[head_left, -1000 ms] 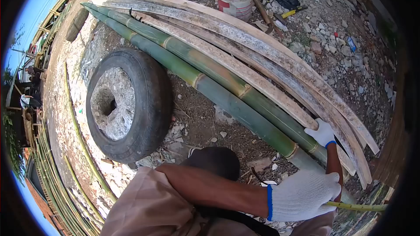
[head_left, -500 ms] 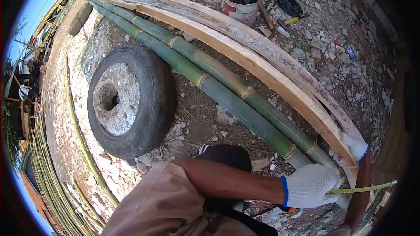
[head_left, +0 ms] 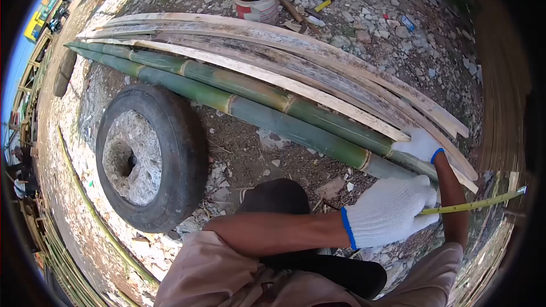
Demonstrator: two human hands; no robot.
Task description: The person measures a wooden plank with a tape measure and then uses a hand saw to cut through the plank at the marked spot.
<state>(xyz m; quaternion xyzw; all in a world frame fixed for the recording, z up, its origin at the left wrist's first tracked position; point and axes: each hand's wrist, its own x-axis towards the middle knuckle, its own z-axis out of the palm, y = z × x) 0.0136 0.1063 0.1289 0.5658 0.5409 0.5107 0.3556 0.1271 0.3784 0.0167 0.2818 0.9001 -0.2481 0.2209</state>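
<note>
My left hand, in a white knit glove with a blue cuff, is closed around a tape measure; its yellow blade sticks out to the right. The tape's case is hidden in the glove. Beyond it my right hand, gloved alike, grips the near end of a narrow wooden plank. This plank lies along two green bamboo poles, beside several other planks. Part of the right fingers is hidden.
A tyre filled with concrete lies left of my knee. A bucket with a black bag stands behind the planks, near a yellow-handled tool. Rubble covers the ground, and a thin bamboo pole lies left.
The narrow plank has shifted away from the other planks toward the bamboo, with my right hand on its end. My left hand still holds the tape measure. The view has turned.
</note>
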